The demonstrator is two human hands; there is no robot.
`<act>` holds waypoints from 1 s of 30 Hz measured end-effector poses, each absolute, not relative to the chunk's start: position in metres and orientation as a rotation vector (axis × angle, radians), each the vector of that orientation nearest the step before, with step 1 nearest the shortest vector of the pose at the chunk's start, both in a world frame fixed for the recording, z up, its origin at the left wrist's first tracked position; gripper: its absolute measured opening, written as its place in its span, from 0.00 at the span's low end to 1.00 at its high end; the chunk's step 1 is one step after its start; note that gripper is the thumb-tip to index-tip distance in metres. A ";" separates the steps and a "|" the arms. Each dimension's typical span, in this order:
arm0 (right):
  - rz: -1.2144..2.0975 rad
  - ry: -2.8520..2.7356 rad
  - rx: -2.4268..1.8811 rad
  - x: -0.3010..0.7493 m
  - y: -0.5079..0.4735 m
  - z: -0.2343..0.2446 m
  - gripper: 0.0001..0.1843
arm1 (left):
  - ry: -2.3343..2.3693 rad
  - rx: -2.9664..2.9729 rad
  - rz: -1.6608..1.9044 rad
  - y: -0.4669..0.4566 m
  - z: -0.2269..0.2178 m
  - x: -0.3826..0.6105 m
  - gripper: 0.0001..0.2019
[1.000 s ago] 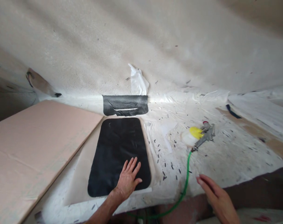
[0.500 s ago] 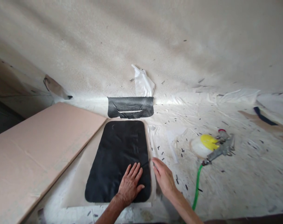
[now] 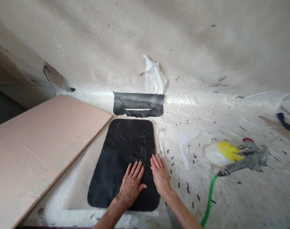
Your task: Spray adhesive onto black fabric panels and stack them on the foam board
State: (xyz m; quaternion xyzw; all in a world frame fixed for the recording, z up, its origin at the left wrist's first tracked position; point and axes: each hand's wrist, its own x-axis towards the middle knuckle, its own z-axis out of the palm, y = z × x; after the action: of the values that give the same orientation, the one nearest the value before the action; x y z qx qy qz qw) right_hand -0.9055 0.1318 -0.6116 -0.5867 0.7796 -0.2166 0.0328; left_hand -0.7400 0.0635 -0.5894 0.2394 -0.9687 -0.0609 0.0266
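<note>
A black sheet point(image 3: 121, 149) with rounded corners, leather-like in look, lies flat on a larger pale backing sheet point(image 3: 79, 190). My left hand point(image 3: 132, 179) rests palm down on the black sheet, fingers stretched out and a little apart. On the sheet's right edge lies my right hand point(image 3: 159, 171), its fingers extended and flat. Neither hand shows anything held. Just beyond the far edge sits a dark, curled piece of material point(image 3: 138, 103) with a long slit through it.
A large pinkish board point(image 3: 44, 136) slopes along the left. On the right lies a spray gun point(image 3: 248, 159) with a yellow-and-white cup and a green hose point(image 3: 209, 200). Small dark scraps litter the white covering. A crumpled white cloth point(image 3: 155, 76) leans against the back wall.
My right hand, earlier curled at the sheet's right edge with a thin dark strip at its fingertips, now lies flat on that edge. My left hand stays on the sheet. The view has shifted slightly.
</note>
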 end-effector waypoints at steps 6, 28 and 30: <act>-0.511 2.448 -1.853 -0.903 0.131 -0.610 0.22 | -3.017 0.755 -0.190 0.067 -0.592 -0.742 0.36; -0.500 2.487 -1.927 -0.917 0.039 -0.580 0.26 | -3.072 0.566 -0.307 0.073 -0.593 -0.752 0.41; -0.544 2.489 -1.920 -0.921 0.020 -0.585 0.32 | -3.083 0.544 -0.247 0.072 -0.600 -0.752 0.41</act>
State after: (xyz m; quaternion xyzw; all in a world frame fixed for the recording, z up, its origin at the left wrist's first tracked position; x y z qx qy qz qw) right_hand -0.9208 0.0197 -0.5854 -0.6017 0.7799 -0.1705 -0.0244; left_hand -0.7523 0.0721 -0.5997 0.1733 -0.9817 -0.0786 0.0006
